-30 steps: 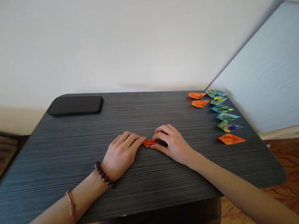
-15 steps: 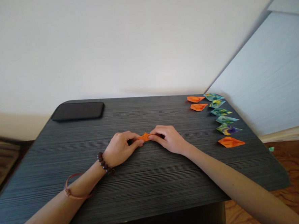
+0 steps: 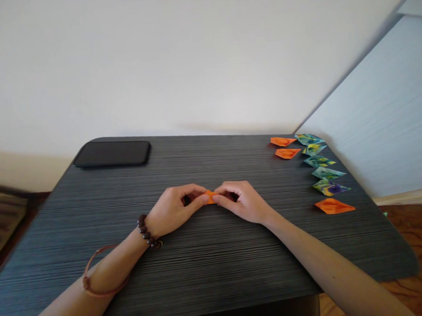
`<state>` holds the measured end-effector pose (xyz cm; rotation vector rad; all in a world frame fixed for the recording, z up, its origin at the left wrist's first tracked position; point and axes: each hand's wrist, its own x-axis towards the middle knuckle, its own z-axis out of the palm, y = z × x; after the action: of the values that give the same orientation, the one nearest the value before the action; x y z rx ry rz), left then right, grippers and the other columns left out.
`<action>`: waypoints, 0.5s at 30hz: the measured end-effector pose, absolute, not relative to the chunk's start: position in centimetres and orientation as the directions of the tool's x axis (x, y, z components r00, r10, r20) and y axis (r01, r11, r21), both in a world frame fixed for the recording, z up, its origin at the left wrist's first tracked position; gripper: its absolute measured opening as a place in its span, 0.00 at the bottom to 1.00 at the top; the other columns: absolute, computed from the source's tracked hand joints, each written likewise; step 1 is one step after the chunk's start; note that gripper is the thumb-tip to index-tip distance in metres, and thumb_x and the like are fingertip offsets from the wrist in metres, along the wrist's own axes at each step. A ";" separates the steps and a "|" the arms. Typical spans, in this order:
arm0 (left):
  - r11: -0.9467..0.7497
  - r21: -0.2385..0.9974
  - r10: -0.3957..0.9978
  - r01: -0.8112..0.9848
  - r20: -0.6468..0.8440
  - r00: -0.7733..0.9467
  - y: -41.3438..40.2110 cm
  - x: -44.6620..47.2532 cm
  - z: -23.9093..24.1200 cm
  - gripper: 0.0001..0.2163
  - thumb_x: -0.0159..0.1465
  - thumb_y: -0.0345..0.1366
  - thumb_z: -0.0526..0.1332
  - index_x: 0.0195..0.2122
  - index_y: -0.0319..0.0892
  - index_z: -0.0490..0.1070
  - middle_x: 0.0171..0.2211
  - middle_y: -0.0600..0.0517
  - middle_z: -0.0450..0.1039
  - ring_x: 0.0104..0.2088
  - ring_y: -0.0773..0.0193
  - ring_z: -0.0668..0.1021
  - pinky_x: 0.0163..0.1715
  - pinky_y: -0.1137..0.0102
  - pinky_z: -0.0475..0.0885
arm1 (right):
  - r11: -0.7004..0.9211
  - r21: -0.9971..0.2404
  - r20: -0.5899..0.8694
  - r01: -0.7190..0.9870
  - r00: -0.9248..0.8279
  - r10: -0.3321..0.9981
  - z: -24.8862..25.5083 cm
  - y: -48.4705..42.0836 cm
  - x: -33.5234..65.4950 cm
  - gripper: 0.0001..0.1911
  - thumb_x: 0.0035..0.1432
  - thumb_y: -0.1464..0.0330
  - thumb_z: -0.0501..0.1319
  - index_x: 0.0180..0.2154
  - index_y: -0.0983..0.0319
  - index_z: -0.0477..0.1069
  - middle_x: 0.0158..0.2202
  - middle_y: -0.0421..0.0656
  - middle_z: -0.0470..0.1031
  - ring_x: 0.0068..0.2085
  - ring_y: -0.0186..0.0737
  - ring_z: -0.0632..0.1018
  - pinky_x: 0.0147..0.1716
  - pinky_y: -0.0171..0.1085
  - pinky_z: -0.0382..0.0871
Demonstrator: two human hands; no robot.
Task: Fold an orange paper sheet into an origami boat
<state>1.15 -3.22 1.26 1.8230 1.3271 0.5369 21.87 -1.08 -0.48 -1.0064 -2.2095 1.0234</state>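
A small folded orange paper piece [image 3: 209,196] is pinched between the fingertips of both my hands, just above the middle of the dark striped table [image 3: 203,263]. My left hand [image 3: 173,210], with a bead bracelet and a cord band on the wrist, grips its left end. My right hand [image 3: 240,203] grips its right end. Most of the paper is hidden by my fingers.
A black phone [image 3: 112,153] lies flat at the table's back left corner. Along the right edge runs a row of folded paper boats: orange ones [image 3: 283,141] [image 3: 333,206] and several blue-green patterned ones [image 3: 320,161]. A pale wall stands behind; a light panel [image 3: 383,114] rises at the right.
The orange paper was pressed flat on the table a second ago; both hands have since lifted it slightly and closed in on it, pinching it between the fingertips.
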 end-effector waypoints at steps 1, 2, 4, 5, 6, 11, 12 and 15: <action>-0.124 0.806 0.927 0.579 -0.115 0.358 -3.3 1.2 1.2 0.15 0.61 0.46 0.55 0.38 0.44 0.75 0.33 0.54 0.77 0.27 0.68 0.73 0.26 0.74 0.65 | 0.465 -0.782 0.136 0.416 -0.613 0.778 -0.5 -1.1 21.9 0.13 0.60 0.62 0.55 0.34 0.62 0.74 0.27 0.39 0.73 0.26 0.30 0.70 0.27 0.31 0.59; -0.113 0.815 0.925 0.568 -0.123 0.361 -3.3 1.2 1.2 0.14 0.61 0.46 0.55 0.37 0.44 0.76 0.33 0.54 0.77 0.28 0.67 0.74 0.28 0.74 0.66 | 0.483 -0.769 0.143 0.418 -0.624 0.768 -0.5 -1.2 21.8 0.12 0.60 0.62 0.55 0.33 0.62 0.74 0.26 0.38 0.73 0.26 0.30 0.70 0.28 0.31 0.60; -0.093 0.835 0.917 0.542 -0.141 0.374 -3.4 1.3 1.4 0.14 0.61 0.45 0.55 0.35 0.43 0.76 0.32 0.54 0.78 0.30 0.65 0.75 0.29 0.74 0.67 | 0.511 -0.753 0.157 0.415 -0.640 0.752 -0.5 -1.2 21.8 0.12 0.60 0.63 0.56 0.33 0.62 0.74 0.26 0.38 0.74 0.26 0.30 0.71 0.32 0.32 0.61; -0.091 0.842 0.914 0.532 -0.141 0.380 -3.4 1.4 1.5 0.13 0.61 0.44 0.56 0.34 0.42 0.76 0.32 0.53 0.78 0.31 0.65 0.75 0.30 0.73 0.67 | 0.517 -0.750 0.163 0.412 -0.643 0.748 -0.5 -1.3 21.7 0.12 0.60 0.63 0.56 0.32 0.62 0.74 0.26 0.38 0.75 0.26 0.30 0.72 0.34 0.33 0.61; -0.094 0.844 0.916 0.528 -0.135 0.379 -3.5 1.4 1.6 0.13 0.61 0.43 0.56 0.34 0.41 0.76 0.32 0.53 0.78 0.31 0.65 0.75 0.30 0.73 0.67 | 0.518 -0.752 0.166 0.407 -0.643 0.747 -0.4 -1.3 21.7 0.11 0.60 0.63 0.56 0.32 0.62 0.74 0.26 0.38 0.75 0.26 0.30 0.72 0.36 0.33 0.62; -0.071 0.862 0.927 0.501 -0.128 0.352 -3.6 1.6 1.6 0.13 0.61 0.44 0.57 0.33 0.41 0.75 0.32 0.52 0.77 0.32 0.64 0.76 0.32 0.72 0.68 | 0.463 -0.800 0.132 0.383 -0.639 0.758 -0.1 -1.4 21.7 0.13 0.60 0.62 0.55 0.32 0.63 0.73 0.26 0.39 0.75 0.27 0.31 0.73 0.31 0.32 0.63; -0.057 0.869 0.927 0.492 -0.136 0.349 -3.6 1.6 1.6 0.13 0.61 0.44 0.56 0.34 0.40 0.75 0.32 0.52 0.78 0.32 0.64 0.76 0.32 0.71 0.69 | 0.455 -0.804 0.124 0.383 -0.641 0.758 -0.1 -1.4 21.7 0.13 0.60 0.62 0.55 0.32 0.63 0.73 0.26 0.40 0.76 0.27 0.31 0.73 0.30 0.32 0.63; -0.031 0.881 0.921 0.471 -0.158 0.356 -3.5 1.4 1.5 0.14 0.61 0.45 0.56 0.35 0.40 0.75 0.33 0.51 0.78 0.33 0.63 0.76 0.33 0.71 0.70 | 0.474 -0.784 0.122 0.401 -0.649 0.751 -0.1 -1.4 21.9 0.12 0.60 0.63 0.55 0.32 0.62 0.73 0.26 0.39 0.75 0.27 0.31 0.73 0.33 0.33 0.63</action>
<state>1.42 -3.48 1.49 1.6595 1.2611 0.5882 21.93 -1.38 -0.14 -0.9581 -2.2704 1.0338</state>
